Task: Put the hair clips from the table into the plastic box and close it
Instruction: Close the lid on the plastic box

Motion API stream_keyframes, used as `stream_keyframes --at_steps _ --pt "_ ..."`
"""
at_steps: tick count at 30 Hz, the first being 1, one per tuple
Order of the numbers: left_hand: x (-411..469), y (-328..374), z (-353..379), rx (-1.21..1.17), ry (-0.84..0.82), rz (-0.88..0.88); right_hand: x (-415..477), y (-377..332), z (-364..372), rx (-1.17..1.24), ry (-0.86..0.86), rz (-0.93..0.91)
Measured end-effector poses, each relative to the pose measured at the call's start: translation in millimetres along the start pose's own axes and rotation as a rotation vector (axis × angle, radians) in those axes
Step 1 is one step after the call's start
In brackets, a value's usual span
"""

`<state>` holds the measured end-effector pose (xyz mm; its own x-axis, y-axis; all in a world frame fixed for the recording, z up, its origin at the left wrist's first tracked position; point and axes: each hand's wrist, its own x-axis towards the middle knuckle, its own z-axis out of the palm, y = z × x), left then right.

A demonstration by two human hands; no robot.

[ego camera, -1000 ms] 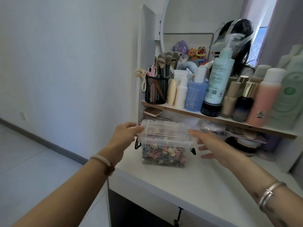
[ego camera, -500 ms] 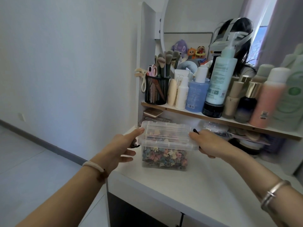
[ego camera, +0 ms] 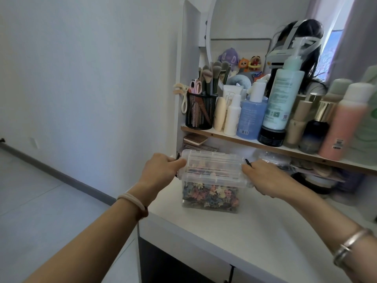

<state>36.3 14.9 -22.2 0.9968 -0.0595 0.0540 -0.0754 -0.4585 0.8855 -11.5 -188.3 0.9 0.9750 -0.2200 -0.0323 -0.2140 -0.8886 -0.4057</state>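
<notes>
A clear plastic box [ego camera: 212, 176] stands on the white table [ego camera: 234, 237], with its ribbed lid down on top. Many small colourful hair clips [ego camera: 211, 196] fill its lower half. My left hand [ego camera: 161, 170] grips the box's left end, fingers curled over the black side latch [ego camera: 177, 158]. My right hand [ego camera: 265, 178] grips the right end, where the other black latch [ego camera: 248, 162] sticks up above my knuckles. No loose clips show on the table.
A wooden shelf [ego camera: 285, 152] just behind the box carries bottles [ego camera: 283, 99] and a black mesh cup of brushes [ego camera: 201, 111]. A round mirror [ego camera: 255, 37] hangs above. The table's left edge drops to the floor [ego camera: 40, 221].
Both hands went from open beside the box to closed on its two ends. The side latches have swung up from hanging low to the level of the lid.
</notes>
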Motion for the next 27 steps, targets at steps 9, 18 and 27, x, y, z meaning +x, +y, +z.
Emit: stream_keyframes --at_steps 9,18,27 --pt "10.4 8.7 -3.9 0.465 0.114 0.136 0.2 -6.9 -0.8 -0.014 -0.027 -0.003" --pt "51.5 -15.0 -42.9 0.316 0.133 0.026 22.3 -63.5 29.7 0.194 -0.026 -0.055" --pt "101.0 -18.3 -43.2 0.112 0.079 0.029 62.5 -79.8 44.7 0.334 0.032 -0.004"
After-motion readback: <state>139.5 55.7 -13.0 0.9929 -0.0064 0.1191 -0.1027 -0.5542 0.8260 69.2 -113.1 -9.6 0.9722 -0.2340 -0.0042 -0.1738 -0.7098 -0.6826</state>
